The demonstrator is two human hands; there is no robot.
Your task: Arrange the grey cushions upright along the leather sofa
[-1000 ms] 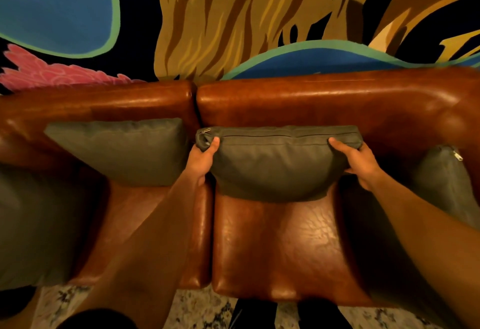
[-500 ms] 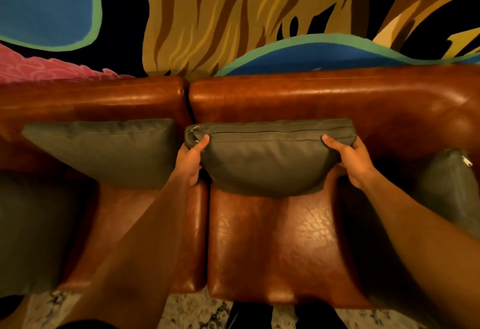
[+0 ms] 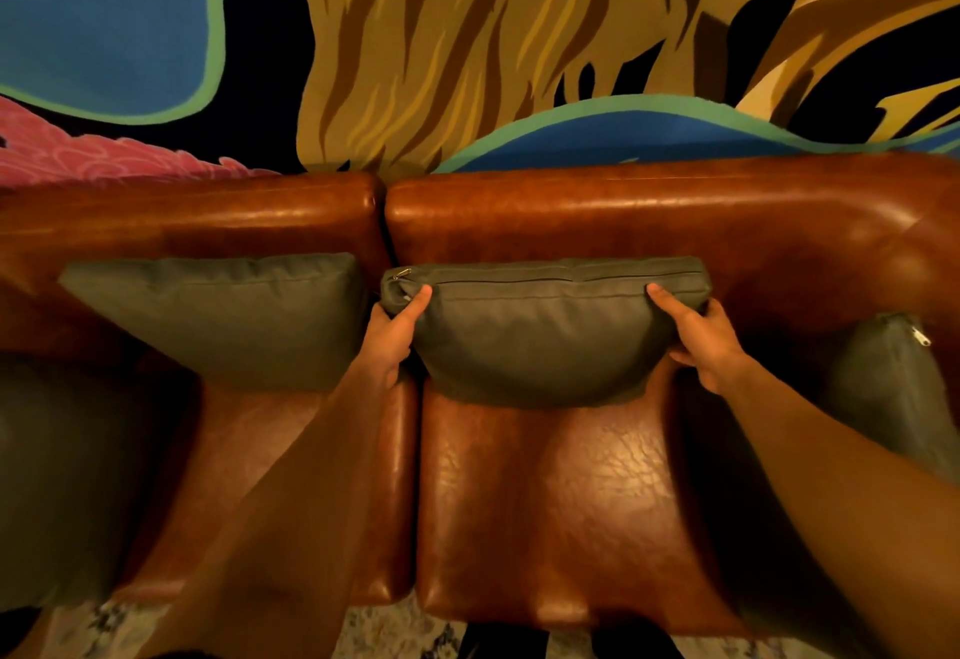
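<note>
Up against the backrest of the brown leather sofa (image 3: 597, 221), over the right-hand seat, a grey cushion (image 3: 540, 336) stands upright with its zipper edge on top, zipper pull at the left corner. Both hands are on it: the left hand (image 3: 389, 336) grips the upper left corner, thumb laid across the front and the other fingers tucked out of sight behind, and the right hand (image 3: 706, 341) does the same at the upper right corner, thumb on the front face, fingers wrapped round the side. So both are clamped on that one cushion, bare forearms reaching in from the bottom. Just beside it on the left, nearly touching, a second grey cushion (image 3: 228, 315) leans upright against the back over the left seat. A third cushion (image 3: 893, 377) sits at the far right end by the armrest, zipper pull showing, partly hidden behind the right forearm. A big dark grey shape (image 3: 57, 481) at the far left edge could be another cushion, can't really tell. Behind the sofa hangs a bold mural (image 3: 467, 45) in blue, green, gold and pink on black. A patterned rug (image 3: 395, 632) peeks out below the seat fronts.
</note>
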